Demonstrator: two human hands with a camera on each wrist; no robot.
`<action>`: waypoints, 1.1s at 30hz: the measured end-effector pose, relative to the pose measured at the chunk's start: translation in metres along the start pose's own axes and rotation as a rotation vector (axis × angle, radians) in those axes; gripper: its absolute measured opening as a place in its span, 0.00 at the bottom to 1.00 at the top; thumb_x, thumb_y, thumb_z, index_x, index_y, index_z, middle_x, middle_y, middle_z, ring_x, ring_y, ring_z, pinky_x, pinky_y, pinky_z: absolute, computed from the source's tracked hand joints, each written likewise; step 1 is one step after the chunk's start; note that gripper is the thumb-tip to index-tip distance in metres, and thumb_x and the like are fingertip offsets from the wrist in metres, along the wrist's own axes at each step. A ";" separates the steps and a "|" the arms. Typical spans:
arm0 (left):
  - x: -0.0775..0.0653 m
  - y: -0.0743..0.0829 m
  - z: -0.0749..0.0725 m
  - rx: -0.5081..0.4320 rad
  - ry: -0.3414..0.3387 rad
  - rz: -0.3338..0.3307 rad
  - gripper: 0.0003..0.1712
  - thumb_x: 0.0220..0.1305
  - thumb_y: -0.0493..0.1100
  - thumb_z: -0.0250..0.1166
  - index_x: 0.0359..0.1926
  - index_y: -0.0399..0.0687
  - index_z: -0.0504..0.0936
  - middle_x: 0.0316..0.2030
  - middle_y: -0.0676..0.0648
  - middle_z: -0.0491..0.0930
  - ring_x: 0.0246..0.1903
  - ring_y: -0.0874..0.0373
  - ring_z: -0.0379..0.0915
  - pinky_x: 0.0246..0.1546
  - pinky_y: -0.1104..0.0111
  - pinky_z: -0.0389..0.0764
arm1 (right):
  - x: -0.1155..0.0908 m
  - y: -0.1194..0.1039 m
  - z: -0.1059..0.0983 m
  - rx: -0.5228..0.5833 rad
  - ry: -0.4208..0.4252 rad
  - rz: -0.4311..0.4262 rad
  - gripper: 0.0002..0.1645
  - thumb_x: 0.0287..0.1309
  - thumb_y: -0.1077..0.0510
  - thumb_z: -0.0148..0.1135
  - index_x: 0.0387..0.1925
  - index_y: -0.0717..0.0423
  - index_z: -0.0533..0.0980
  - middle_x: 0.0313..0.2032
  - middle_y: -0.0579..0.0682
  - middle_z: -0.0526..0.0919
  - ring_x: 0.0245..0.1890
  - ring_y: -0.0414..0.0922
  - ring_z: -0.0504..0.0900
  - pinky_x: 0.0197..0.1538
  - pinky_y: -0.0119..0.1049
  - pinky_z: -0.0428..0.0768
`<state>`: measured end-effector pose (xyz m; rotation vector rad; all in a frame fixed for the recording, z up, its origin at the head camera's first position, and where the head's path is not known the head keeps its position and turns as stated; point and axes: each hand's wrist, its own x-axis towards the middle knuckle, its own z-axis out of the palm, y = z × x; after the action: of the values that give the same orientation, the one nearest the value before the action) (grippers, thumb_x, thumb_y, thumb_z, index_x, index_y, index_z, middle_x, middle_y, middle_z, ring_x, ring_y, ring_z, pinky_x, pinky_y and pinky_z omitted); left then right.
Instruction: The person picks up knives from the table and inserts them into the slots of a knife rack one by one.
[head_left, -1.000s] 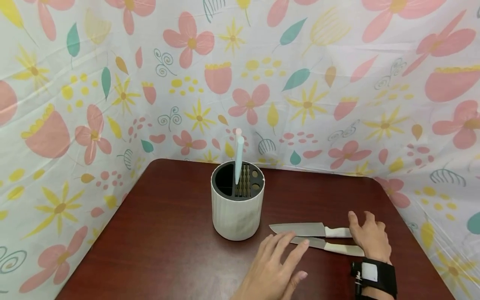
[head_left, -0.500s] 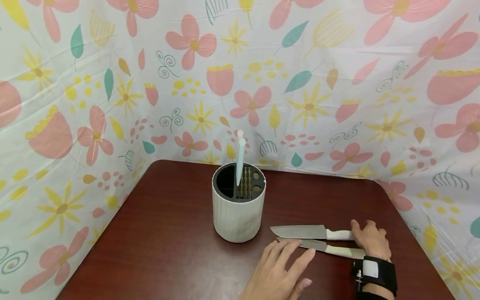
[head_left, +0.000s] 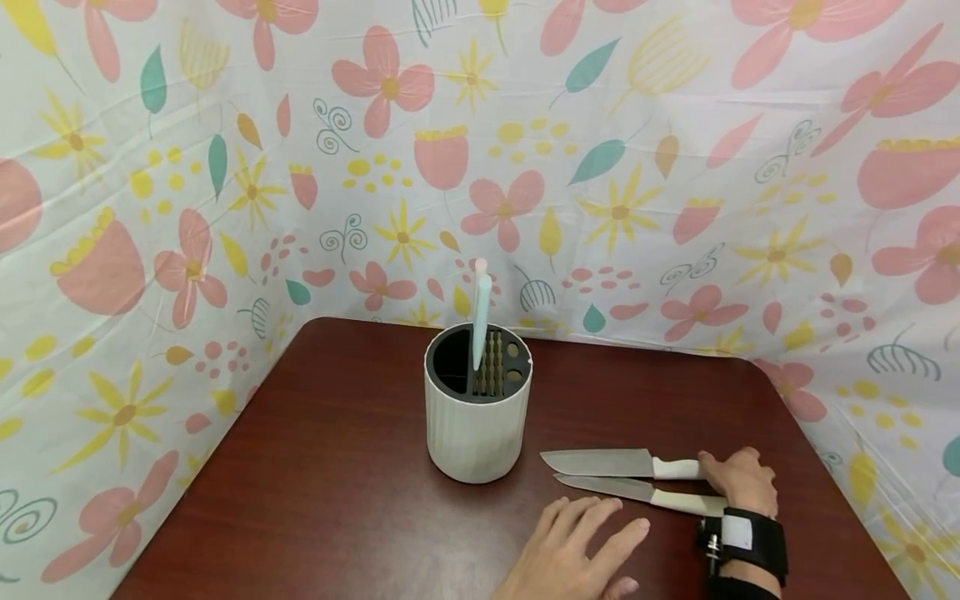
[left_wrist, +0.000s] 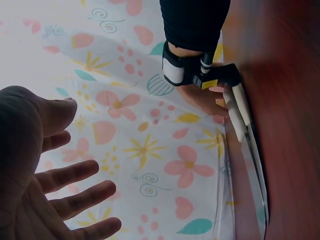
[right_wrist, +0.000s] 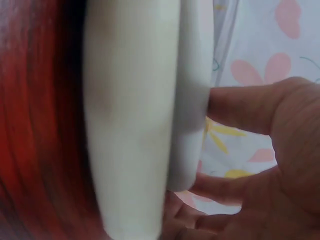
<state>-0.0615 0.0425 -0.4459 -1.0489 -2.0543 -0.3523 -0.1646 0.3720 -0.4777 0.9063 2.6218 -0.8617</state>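
Observation:
On the right of the table lie two knives with their blades to the left. The broad chef's knife [head_left: 600,462] has a white handle [head_left: 675,469]; the narrower knife [head_left: 615,487], with a cream handle [right_wrist: 132,120], lies on the near side. My right hand [head_left: 742,482] grips the end of the chef's knife's white handle, thumb on its side and fingers around its end, partly hidden in the right wrist view. My left hand [head_left: 577,554] is held near the narrower blade, fingers spread and slightly bent, holding nothing.
A white ribbed knife holder [head_left: 475,442] with a black slotted top stands left of the knives. A pale blue handle [head_left: 482,317] sticks up from it, with a pinkish tip behind. A flower-patterned cloth [head_left: 600,167] hangs around the brown table [head_left: 315,467].
My right hand's fingers have come down and closed on the chef's knife's handle. My left hand has drawn back to the right and nearer, off the narrower blade. The knives have not moved.

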 end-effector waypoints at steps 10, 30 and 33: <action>-0.003 0.010 0.001 -0.031 -0.071 -0.036 0.24 0.79 0.61 0.46 0.68 0.64 0.72 0.60 0.56 0.75 0.55 0.63 0.75 0.56 0.64 0.78 | 0.008 0.009 0.008 0.106 0.100 0.005 0.50 0.63 0.46 0.47 0.67 0.86 0.51 0.61 0.91 0.56 0.58 0.85 0.62 0.54 0.72 0.72; -0.004 0.010 0.002 -0.020 -0.072 -0.044 0.24 0.80 0.61 0.43 0.68 0.64 0.72 0.61 0.56 0.75 0.57 0.61 0.74 0.57 0.61 0.78 | 0.008 0.018 0.005 0.380 0.265 0.031 0.23 0.58 0.51 0.55 0.39 0.67 0.84 0.57 0.76 0.75 0.54 0.71 0.73 0.53 0.63 0.75; -0.004 0.008 0.002 -0.018 -0.061 -0.045 0.25 0.81 0.61 0.40 0.68 0.64 0.72 0.60 0.55 0.75 0.57 0.60 0.75 0.56 0.60 0.79 | 0.006 0.017 0.004 0.424 0.262 0.027 0.25 0.61 0.49 0.55 0.44 0.67 0.83 0.59 0.73 0.73 0.56 0.70 0.72 0.52 0.62 0.75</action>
<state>-0.0549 0.0466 -0.4509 -1.0375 -2.1350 -0.3667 -0.1592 0.3834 -0.4907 1.2276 2.6773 -1.4131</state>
